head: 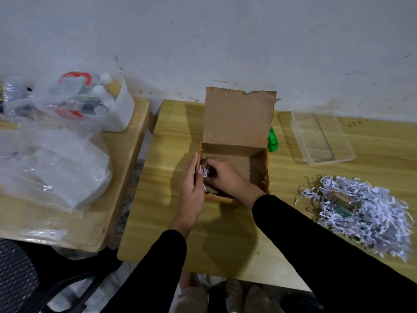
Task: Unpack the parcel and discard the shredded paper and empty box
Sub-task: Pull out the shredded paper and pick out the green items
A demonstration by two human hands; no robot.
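An open brown cardboard box (239, 123) stands mid-table with its lid flap upright against the wall. My left hand (191, 184) clasps the box's left wall, fingers curled over the rim. My right hand (223, 175) reaches inside at the left corner, fingers closed on a small clump of white shredded paper (205, 171). A large heap of shredded paper (365, 213) lies on the table to the right, with a small wooden item and a dark green item resting in it.
A clear plastic container (322, 136) sits at the back right. A green object (273, 141) peeks from behind the box. On the left table are plastic bags (52, 163) and a white tub of bottles (106, 102). A black chair (20, 281) stands lower left.
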